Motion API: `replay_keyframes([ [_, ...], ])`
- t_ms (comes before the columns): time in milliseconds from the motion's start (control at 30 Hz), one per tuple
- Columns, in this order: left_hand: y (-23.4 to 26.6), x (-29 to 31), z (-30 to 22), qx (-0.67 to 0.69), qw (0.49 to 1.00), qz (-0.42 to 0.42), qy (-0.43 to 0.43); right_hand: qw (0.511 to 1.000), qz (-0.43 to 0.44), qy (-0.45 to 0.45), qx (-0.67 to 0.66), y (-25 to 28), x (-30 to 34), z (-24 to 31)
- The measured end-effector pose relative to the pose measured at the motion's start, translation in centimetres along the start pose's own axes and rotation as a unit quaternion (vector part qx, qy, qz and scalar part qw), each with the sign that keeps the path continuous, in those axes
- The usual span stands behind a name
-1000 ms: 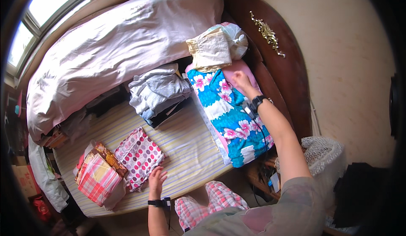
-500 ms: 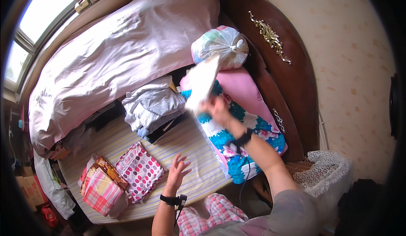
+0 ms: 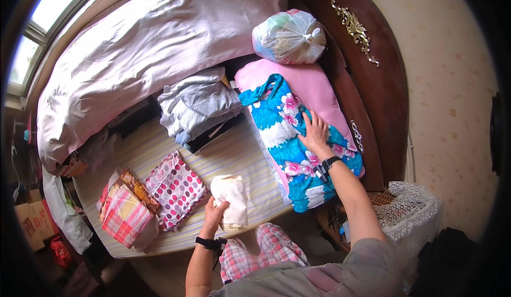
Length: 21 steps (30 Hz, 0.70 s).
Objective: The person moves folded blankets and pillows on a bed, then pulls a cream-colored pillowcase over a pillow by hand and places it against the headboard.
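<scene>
A folded white cloth is gripped by my left hand at its lower left edge, above the near side of the striped bed. My right hand lies with fingers spread on a blue, white and pink flowered garment. That garment is laid over a pink pillow on the right. Left of my left hand lie a folded dotted cloth and a stack of folded cloths with a red plaid one on it. Beyond, grey folded clothes sit in a pile.
A tied plastic bag stuffed full rests beyond the pillow, against the dark wooden headboard. A pale sheet covers a long heap at the far side. Near right is a basket with a white lace cover.
The white cloth has passed from my right hand, over the pillow, to my left hand. My right hand has come down onto the flowered garment. The view has shifted slightly.
</scene>
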State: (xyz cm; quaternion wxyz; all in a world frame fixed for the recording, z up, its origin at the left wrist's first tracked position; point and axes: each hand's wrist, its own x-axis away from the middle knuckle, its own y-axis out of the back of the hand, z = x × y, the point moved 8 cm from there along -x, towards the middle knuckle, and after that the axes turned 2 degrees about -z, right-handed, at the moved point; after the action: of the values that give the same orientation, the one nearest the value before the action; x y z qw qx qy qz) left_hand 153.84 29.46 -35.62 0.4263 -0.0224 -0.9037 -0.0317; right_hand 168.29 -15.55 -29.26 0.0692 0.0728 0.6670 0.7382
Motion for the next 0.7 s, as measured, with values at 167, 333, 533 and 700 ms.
replay_keyframes([
  [167, -0.4, 1.8, 2.3, -0.011, 0.999, 0.038, 0.014, 0.958, -0.096, -0.124, -0.240, -1.4, -6.4, -9.1],
  [333, 0.3, 2.4, 4.1, 0.021, 0.998, 0.040, 0.036, 0.835, -0.011, -0.260, -0.485, -1.7, -7.3, -18.1],
  [533, 1.1, 5.1, 4.0, 0.055, 0.995, 0.041, 0.077, 0.931, 0.182, -0.142, -0.283, -3.6, 4.3, -4.7],
  [700, 3.6, 7.5, 5.4, -0.008, 0.986, 0.114, 0.121, 0.842, 0.436, 0.094, -0.303, -7.2, 17.5, 17.2],
])
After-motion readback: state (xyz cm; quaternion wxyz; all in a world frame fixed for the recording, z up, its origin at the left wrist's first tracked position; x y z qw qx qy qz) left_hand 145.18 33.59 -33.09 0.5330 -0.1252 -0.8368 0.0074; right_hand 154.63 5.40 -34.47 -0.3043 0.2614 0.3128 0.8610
